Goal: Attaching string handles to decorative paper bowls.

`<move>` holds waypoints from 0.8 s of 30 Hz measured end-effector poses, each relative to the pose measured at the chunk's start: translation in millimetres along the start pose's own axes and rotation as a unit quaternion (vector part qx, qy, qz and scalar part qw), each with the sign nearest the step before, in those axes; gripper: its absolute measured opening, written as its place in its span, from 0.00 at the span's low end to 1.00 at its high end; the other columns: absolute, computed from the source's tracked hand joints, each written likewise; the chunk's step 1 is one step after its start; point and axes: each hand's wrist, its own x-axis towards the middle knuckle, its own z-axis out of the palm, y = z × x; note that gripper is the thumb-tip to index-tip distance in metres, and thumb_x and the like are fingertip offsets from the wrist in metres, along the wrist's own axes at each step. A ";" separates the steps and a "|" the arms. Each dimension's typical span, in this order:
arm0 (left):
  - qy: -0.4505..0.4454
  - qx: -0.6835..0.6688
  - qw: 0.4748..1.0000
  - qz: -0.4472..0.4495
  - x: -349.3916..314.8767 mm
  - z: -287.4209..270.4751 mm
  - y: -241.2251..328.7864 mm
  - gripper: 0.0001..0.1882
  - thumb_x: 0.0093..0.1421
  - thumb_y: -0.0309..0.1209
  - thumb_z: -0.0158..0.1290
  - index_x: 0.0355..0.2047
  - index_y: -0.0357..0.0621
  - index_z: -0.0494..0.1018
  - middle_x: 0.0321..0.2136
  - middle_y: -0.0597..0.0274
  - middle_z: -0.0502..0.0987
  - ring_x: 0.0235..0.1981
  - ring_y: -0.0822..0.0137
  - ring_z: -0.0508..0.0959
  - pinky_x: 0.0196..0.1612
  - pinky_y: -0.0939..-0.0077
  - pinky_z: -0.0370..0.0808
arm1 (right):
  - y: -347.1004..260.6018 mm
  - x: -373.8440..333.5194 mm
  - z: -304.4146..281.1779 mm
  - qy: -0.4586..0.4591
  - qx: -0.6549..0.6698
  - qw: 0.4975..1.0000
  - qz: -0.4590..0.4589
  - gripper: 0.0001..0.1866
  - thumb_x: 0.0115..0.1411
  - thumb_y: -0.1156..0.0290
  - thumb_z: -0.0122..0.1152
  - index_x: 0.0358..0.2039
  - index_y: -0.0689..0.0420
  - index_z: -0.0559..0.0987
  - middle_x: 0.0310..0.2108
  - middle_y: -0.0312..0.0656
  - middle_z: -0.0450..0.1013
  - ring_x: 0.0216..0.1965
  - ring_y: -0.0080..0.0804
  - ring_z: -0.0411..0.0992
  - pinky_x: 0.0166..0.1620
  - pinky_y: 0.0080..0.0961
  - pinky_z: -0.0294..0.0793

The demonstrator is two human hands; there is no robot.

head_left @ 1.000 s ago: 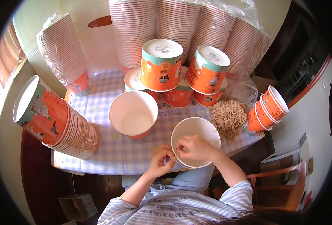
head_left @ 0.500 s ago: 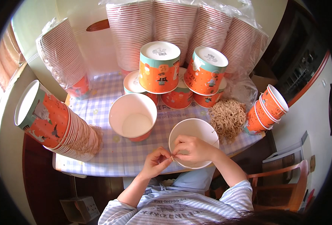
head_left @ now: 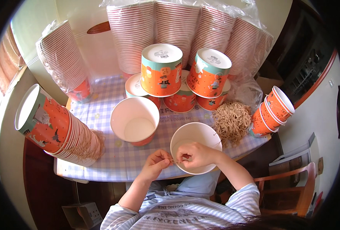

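Observation:
A paper bucket (head_left: 191, 132) with a white inside stands at the table's front edge, its mouth toward me. Over its near left rim my left hand (head_left: 155, 165) pinches a thin tan twine cord (head_left: 173, 161). My right hand (head_left: 197, 155) reaches across the bucket's mouth, its fingers closed on the same cord. A short bit of cord also shows at the bucket's right rim. To the right of the bucket lies a tangled heap of tan twine (head_left: 232, 120). Another bucket (head_left: 139, 119) with a white inside stands to the left.
Upturned orange and teal buckets (head_left: 161, 76) are piled mid-table. Tall plastic-wrapped stacks (head_left: 131, 38) stand behind. A nested stack with twine strands (head_left: 58, 126) leans at left; nested buckets (head_left: 271, 111) stand at right. A wooden chair (head_left: 292, 193) is at lower right.
My hands have drawn slightly apart, the left one moving a little left, so that a short length of cord shows between them. The view has shifted slightly.

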 end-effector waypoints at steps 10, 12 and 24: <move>0.010 0.000 0.998 0.061 0.8 1.1 4.4 0.07 0.53 0.23 0.53 0.31 0.42 0.65 0.29 0.65 0.70 0.34 0.72 0.70 0.40 0.78 0.67 | 14.1 -5.7 -3.9 0.021 0.326 0.945 0.023 0.09 0.54 0.81 0.49 0.37 0.60 0.70 0.34 0.35 0.68 0.34 0.19 0.67 0.37 0.18 0.67; 0.009 0.025 0.997 0.070 -0.6 3.5 8.8 0.08 0.53 0.21 0.52 0.32 0.41 0.65 0.30 0.63 0.71 0.36 0.70 0.72 0.42 0.75 0.68 | 15.6 -3.6 -2.3 0.027 0.306 0.951 0.039 0.09 0.54 0.80 0.51 0.37 0.60 0.70 0.34 0.35 0.68 0.35 0.20 0.67 0.38 0.18 0.67; 0.040 0.064 0.989 0.125 2.3 21.6 29.5 0.06 0.55 0.20 0.51 0.32 0.40 0.66 0.30 0.59 0.73 0.30 0.71 0.74 0.34 0.79 0.72 | 8.4 -5.9 -3.0 0.000 0.337 0.941 0.043 0.09 0.54 0.82 0.53 0.37 0.63 0.70 0.34 0.37 0.67 0.35 0.22 0.69 0.40 0.19 0.69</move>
